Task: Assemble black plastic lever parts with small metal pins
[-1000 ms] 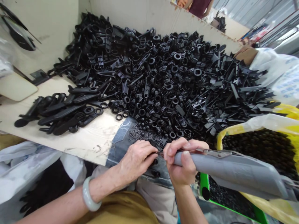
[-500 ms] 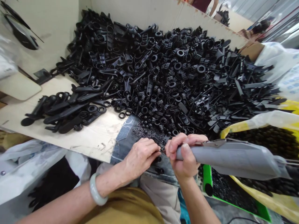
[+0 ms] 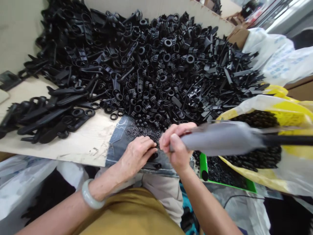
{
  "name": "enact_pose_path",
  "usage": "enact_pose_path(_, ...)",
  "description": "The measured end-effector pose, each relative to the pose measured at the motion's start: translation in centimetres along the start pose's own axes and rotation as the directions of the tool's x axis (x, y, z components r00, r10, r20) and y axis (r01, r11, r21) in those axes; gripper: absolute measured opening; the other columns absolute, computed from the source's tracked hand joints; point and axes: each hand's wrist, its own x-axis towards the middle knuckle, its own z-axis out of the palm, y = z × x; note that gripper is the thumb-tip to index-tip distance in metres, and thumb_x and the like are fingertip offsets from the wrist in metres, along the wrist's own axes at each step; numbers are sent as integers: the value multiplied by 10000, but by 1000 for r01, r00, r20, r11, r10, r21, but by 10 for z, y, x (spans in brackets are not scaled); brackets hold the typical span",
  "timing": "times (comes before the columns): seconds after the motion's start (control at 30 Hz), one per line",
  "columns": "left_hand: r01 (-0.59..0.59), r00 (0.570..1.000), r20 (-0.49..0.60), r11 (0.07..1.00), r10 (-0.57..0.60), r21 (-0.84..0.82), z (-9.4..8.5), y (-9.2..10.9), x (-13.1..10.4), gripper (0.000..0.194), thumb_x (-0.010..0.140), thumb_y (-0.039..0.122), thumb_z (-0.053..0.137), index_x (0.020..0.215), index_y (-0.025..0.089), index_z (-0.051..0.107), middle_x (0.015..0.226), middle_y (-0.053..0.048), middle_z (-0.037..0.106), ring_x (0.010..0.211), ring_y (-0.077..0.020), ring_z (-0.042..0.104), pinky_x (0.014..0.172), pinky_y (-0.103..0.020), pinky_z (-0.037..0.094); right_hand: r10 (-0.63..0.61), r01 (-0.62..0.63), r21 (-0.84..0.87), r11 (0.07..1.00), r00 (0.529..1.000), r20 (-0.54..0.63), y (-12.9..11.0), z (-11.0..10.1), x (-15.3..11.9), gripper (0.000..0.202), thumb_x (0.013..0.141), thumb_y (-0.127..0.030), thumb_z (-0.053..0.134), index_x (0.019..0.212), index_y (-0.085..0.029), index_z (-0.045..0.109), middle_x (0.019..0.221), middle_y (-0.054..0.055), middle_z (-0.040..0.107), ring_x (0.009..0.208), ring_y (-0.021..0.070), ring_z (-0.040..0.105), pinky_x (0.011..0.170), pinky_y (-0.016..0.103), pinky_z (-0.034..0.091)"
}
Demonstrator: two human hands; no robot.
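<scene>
My right hand (image 3: 179, 145) is wrapped round a grey power screwdriver (image 3: 217, 138), which lies almost level and is blurred by motion. Its tip end points left, partly hidden behind my fingers. Close by on the left, my left hand (image 3: 138, 150) pinches its fingertips together low over a denim mat (image 3: 114, 140); whatever they hold is hidden. Under that hand, small black cylindrical parts (image 3: 156, 165) lie on the mat. Just beyond my fingers is a heap of tiny dark pieces, seemingly screws (image 3: 137, 130).
A large mound of black plastic rings, levers and blades (image 3: 151, 71) fills the back. Longer black lever parts (image 3: 56, 117) lie at left on the wooden board (image 3: 97, 130). To the right are a green-edged tray (image 3: 203, 163) and a yellow-white bag (image 3: 259, 179) of black pieces.
The view has shifted, so the mound and board appear farther left. The screwdriver has swung to a more level pose, still in my right hand. Both hands remain close together over the mat.
</scene>
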Motion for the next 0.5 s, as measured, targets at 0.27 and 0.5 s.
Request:
enact_pose_path(0.27,-28,999,-16,998,29,53,-3,2,0,62,990,192,618,1030,170,660,910,-30,691,859,-186,646,783,-314,515,-18,17,-10,1000,987,-159,-14,-55,-36,150,901,-179,608,965,-266,505,623,-96,609,384,76,401,386,190,432)
enact_pose_path(0.5,-42,997,-65,992,51,123,-9,20,-5,396,971,54,489,1349,142,564,990,-64,696,907,-199,647,830,-342,535,-43,40,-18,999,974,-223,-2,-59,-49,160,887,-182,613,934,-265,485,639,-93,612,394,78,421,395,191,434)
